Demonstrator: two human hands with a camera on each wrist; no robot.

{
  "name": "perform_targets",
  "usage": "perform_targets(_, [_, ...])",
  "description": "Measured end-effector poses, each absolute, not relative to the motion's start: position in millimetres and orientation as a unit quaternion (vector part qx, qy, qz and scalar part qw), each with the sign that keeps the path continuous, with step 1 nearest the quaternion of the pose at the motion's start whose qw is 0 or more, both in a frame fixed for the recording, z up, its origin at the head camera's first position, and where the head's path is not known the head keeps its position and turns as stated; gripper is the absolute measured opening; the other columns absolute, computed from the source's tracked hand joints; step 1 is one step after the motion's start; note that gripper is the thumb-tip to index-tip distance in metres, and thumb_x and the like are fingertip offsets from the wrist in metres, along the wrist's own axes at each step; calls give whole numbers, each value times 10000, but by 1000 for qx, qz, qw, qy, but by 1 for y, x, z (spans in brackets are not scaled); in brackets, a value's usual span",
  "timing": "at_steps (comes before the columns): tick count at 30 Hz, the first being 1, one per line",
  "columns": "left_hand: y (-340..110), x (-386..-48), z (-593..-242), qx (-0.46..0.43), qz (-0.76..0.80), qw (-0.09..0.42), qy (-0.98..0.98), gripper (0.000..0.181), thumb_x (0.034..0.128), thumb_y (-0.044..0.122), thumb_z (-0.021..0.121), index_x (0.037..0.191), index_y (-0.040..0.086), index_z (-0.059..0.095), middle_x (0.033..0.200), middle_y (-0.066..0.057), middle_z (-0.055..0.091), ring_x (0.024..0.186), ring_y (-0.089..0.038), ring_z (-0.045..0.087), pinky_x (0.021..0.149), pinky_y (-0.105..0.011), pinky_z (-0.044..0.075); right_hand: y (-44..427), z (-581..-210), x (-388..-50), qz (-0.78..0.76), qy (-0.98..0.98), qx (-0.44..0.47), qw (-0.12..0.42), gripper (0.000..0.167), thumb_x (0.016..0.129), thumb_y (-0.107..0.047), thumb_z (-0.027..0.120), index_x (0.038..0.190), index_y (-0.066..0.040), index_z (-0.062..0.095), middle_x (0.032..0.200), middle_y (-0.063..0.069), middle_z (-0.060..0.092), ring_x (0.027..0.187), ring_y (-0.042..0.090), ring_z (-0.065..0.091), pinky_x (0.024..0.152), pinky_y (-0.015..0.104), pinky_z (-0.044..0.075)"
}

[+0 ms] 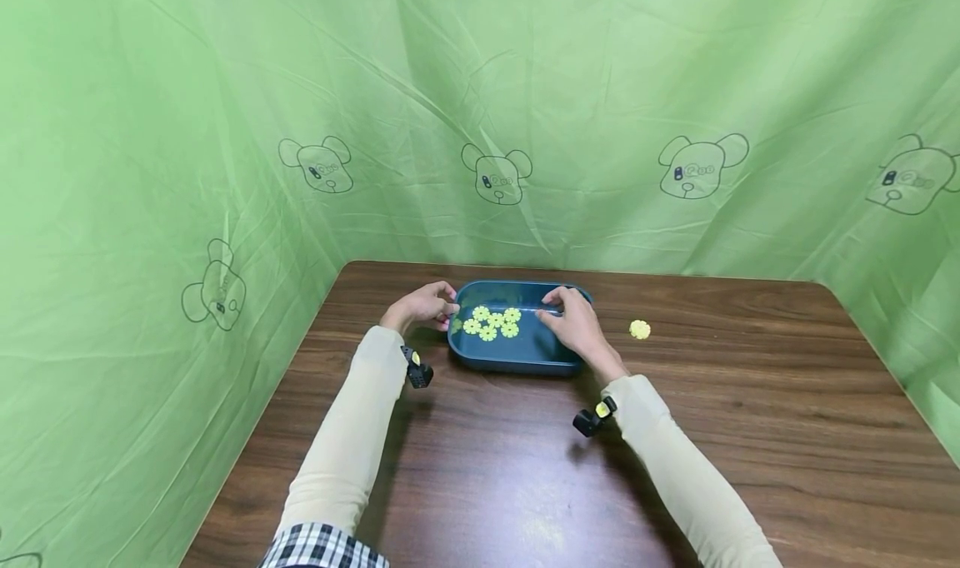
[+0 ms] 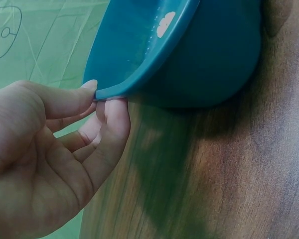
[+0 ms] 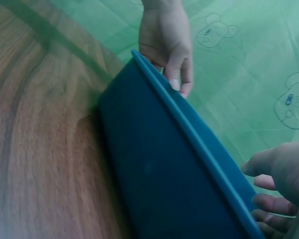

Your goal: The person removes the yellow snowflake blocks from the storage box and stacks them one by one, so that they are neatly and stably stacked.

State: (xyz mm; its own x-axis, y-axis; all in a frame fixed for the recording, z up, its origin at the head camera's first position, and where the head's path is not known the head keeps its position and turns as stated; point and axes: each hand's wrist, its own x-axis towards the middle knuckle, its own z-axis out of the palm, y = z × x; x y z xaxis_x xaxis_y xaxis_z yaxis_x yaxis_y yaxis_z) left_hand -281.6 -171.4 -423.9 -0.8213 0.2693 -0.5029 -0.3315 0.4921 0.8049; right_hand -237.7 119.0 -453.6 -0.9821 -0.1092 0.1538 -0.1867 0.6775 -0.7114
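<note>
A dark blue tray [image 1: 517, 355] holds several yellow flower-shaped pieces [image 1: 488, 333], mostly toward its left. At the tray's left end, my left hand [image 1: 423, 305] pinches the rim; in the left wrist view the thumb of that hand [image 2: 45, 149] lies on top of the rim [image 2: 112, 91], fingers beneath. Over the tray's right part is my right hand [image 1: 579, 326], thumb and fingers bent and apart, with nothing visible between them. The right wrist view shows the right hand [image 3: 289, 174] beside the tray's rim [image 3: 189, 134], the left hand [image 3: 167, 40] at its far end.
One more yellow flower-shaped piece [image 1: 640, 329] lies on the brown wooden table [image 1: 750, 385], right of the tray. A green curtain [image 1: 600, 93] with printed bear heads hangs behind the table and along its sides. Each wrist wears a small black camera.
</note>
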Motion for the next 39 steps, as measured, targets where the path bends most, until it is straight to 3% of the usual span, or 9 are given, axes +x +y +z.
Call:
perform_targets(8, [-171,-280,-424,-24,504,296,811,251,984,91,517,1211,55,415,901,-100,499,745,-180,529,891,-455,509,102,-463,-243,371,-924,93,4,290,874,-254,701,1092,-82,620,1080,110,568,979,266,536,845,415,453])
perform_targets(14, [-171,-279,-425,-23,506,296,810,256,981,81,518,1211,45,411,909,-115,503,758,-193,537,942,-495,484,93,-470,-248,355,-925,128,-41,327,866,-219,711,1128,-48,615,1136,157,577,1056,305,546,909,442,450])
perform_targets(26, [-170,-281,-425,-22,502,295,813,228,979,86,524,1180,57,418,910,-115,500,735,-174,529,753,-344,535,77,-467,-250,273,-947,141,-93,357,880,-253,702,1189,-95,615,1187,152,555,1098,314,502,936,448,439])
perform_targets(34, [-171,-282,-425,-21,500,295,814,230,978,78,523,1178,51,415,898,-109,502,735,-175,533,696,-302,537,71,-469,-250,227,-958,143,-100,350,876,-268,707,1204,-164,641,1220,152,503,1136,350,455,960,479,420])
perform_targets(39, [-171,-283,-426,-18,497,295,816,240,977,79,524,1187,46,413,884,-98,500,729,-172,530,702,-310,538,71,-470,-250,218,-961,137,-97,303,861,-259,724,1123,-131,642,1166,130,500,1088,328,461,932,456,430])
